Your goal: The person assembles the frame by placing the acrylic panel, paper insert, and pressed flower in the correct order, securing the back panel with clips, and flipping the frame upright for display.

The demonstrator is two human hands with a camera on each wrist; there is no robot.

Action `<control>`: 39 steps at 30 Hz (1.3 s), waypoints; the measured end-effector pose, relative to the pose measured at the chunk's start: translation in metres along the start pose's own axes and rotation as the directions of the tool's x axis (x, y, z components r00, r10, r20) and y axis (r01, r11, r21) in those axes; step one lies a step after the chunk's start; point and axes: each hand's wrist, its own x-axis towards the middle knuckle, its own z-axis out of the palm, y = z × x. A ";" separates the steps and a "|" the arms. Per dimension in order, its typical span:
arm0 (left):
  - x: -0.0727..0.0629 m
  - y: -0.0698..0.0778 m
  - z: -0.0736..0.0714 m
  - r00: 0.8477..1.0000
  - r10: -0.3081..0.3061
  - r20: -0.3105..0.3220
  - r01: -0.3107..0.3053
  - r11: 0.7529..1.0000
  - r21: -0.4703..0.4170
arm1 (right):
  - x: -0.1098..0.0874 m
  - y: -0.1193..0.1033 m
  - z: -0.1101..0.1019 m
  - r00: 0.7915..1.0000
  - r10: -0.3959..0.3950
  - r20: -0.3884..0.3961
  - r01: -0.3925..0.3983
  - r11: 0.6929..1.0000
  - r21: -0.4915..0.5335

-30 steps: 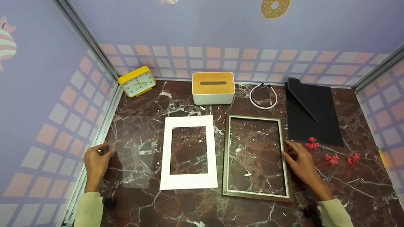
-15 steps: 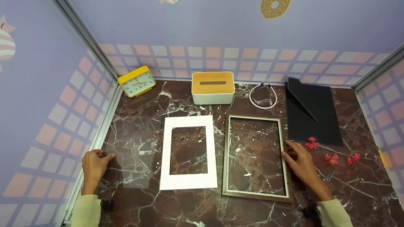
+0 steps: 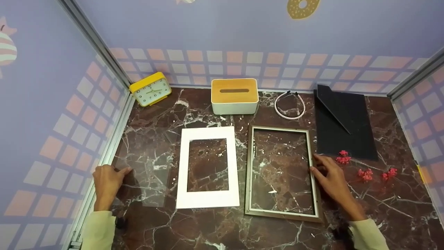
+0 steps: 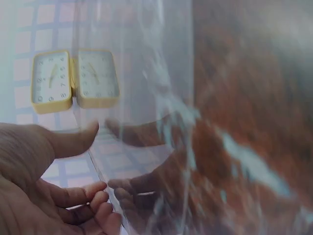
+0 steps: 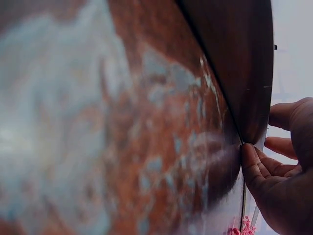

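The left hand was at the left edge of the clear sheet, thumb and fingers apart. The right hand touched the frame's right side; whether its grip was clamped, I couldn't tell. A white mat lay between on the surface.

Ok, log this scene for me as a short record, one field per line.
Surface: marbled table
Left hand: at the left edge of a clear sheet, thumb spread from the fingers; contact hard to tell
Right hand: pinches the right rim of the picture frame
Between sheet and frame: white mat with a rectangular opening
Back row: yellow clock, tissue box, headband
Far right: black board, three pink-red flower sprigs
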 end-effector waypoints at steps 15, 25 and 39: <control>0.000 0.014 0.006 0.967 -0.200 0.159 0.192 0.979 0.064 | 0.000 -0.001 0.000 1.000 -0.001 0.001 0.001 1.000 -0.008; 0.010 0.006 -0.008 0.960 -0.173 0.222 0.182 0.983 -0.023 | 0.001 0.000 -0.001 1.000 -0.010 0.008 0.010 1.000 -0.001; 0.017 -0.007 -0.032 0.912 -0.100 0.398 0.248 0.907 -0.341 | 0.002 0.005 -0.010 0.993 -0.107 0.054 0.103 0.991 0.083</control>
